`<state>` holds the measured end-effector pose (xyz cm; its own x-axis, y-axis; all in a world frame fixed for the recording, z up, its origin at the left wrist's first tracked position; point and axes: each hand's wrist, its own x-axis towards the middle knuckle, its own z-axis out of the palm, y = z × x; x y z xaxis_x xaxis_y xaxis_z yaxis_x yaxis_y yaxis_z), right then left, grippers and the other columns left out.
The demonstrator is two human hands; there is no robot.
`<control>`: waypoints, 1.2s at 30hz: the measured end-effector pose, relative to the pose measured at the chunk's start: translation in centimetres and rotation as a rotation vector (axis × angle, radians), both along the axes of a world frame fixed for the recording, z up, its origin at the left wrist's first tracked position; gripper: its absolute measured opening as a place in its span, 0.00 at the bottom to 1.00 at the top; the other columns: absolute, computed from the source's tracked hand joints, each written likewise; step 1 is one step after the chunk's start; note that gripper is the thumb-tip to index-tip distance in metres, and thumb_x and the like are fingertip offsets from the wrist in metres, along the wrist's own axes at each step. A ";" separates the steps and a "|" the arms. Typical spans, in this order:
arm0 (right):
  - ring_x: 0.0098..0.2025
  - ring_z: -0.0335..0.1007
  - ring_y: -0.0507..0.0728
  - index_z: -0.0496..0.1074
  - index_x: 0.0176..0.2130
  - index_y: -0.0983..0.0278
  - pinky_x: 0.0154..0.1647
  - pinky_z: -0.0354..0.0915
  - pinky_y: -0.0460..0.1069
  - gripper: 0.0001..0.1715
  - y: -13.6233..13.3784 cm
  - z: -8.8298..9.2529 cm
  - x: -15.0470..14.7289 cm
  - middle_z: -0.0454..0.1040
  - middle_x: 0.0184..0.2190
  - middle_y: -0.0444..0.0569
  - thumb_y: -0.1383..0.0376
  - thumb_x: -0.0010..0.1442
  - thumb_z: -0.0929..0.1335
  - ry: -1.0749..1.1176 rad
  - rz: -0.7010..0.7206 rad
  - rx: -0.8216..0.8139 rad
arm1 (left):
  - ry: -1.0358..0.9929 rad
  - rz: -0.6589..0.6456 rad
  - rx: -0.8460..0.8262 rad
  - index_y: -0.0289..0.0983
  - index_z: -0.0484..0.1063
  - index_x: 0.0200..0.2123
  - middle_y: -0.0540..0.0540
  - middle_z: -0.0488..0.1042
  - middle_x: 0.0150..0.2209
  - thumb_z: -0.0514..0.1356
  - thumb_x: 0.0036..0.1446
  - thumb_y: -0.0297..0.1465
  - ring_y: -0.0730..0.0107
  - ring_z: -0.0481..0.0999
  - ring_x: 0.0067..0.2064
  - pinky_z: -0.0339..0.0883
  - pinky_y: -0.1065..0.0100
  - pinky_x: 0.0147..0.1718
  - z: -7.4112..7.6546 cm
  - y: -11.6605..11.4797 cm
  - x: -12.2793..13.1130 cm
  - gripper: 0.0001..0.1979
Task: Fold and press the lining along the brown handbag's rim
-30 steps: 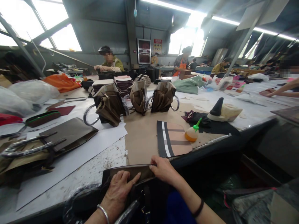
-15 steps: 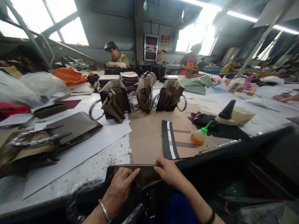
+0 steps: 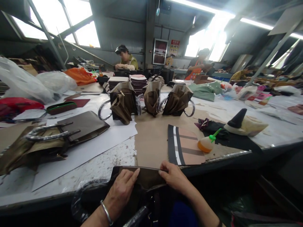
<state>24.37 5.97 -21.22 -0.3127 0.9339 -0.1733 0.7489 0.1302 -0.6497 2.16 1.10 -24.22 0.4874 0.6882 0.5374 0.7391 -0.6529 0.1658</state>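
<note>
A dark handbag (image 3: 151, 177) with a brown lining rests at the table's front edge, its opening towards me. My left hand (image 3: 123, 186) grips the bag's top edge from the left, thumb and fingers pressed along the lining. On the right end of the same edge, my right hand (image 3: 174, 176) pinches the rim between thumb and fingers. A plastic-wrapped handle (image 3: 79, 201) loops out at the bag's left; the lower part of the bag is lost in shadow. Just beyond my right hand lies a striped panel (image 3: 187, 145), with a green-tipped glue bottle (image 3: 206, 143) at its right side.
Three handbags with brown linings (image 3: 124, 104) stand mid-table. Another handbag (image 3: 82, 127) lies at left on white sheets. A tape dispenser-like cream object (image 3: 248, 124) sits at right near dark cloth (image 3: 219, 129). Stacked panels (image 3: 138, 84) and a person (image 3: 126, 60) are at the back.
The view has shifted slightly, so the table and bags appear further right. Both hands keep their hold on the bag's edge, with little movement along it.
</note>
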 end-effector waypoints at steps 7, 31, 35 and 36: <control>0.30 0.62 0.52 0.64 0.26 0.64 0.29 0.51 0.44 0.03 -0.1 0.2 0.0 0.68 0.24 0.44 0.67 0.51 0.62 -0.029 -0.018 -0.013 | 0.110 -0.019 -0.053 0.37 0.57 0.54 0.45 0.64 0.32 0.43 0.59 0.21 0.68 0.63 0.34 0.66 0.65 0.35 -0.1 -0.1 -0.3 0.20; 0.30 0.62 0.52 0.64 0.27 0.63 0.30 0.51 0.44 0.04 -0.3 0.5 0.0 0.68 0.25 0.43 0.66 0.52 0.63 -0.023 -0.016 0.010 | 0.195 0.063 -0.036 0.33 0.34 0.61 0.44 0.67 0.33 0.41 0.59 0.22 0.66 0.65 0.33 0.65 0.64 0.37 -1.0 -0.4 -0.3 0.27; 0.31 0.62 0.52 0.64 0.27 0.63 0.31 0.52 0.45 0.04 -0.3 0.7 -0.1 0.68 0.25 0.43 0.66 0.52 0.63 -0.041 -0.020 -0.005 | 0.216 0.060 -0.035 0.34 0.33 0.61 0.45 0.67 0.31 0.40 0.58 0.20 0.67 0.65 0.32 0.65 0.65 0.36 -1.1 -0.3 -0.4 0.28; 0.31 0.62 0.52 0.64 0.27 0.63 0.31 0.52 0.45 0.04 -0.4 0.8 -0.1 0.69 0.26 0.43 0.66 0.52 0.63 -0.044 -0.022 -0.009 | 0.223 0.064 -0.038 0.34 0.32 0.61 0.45 0.67 0.31 0.40 0.58 0.20 0.67 0.65 0.32 0.65 0.64 0.36 -1.1 -0.4 -0.4 0.29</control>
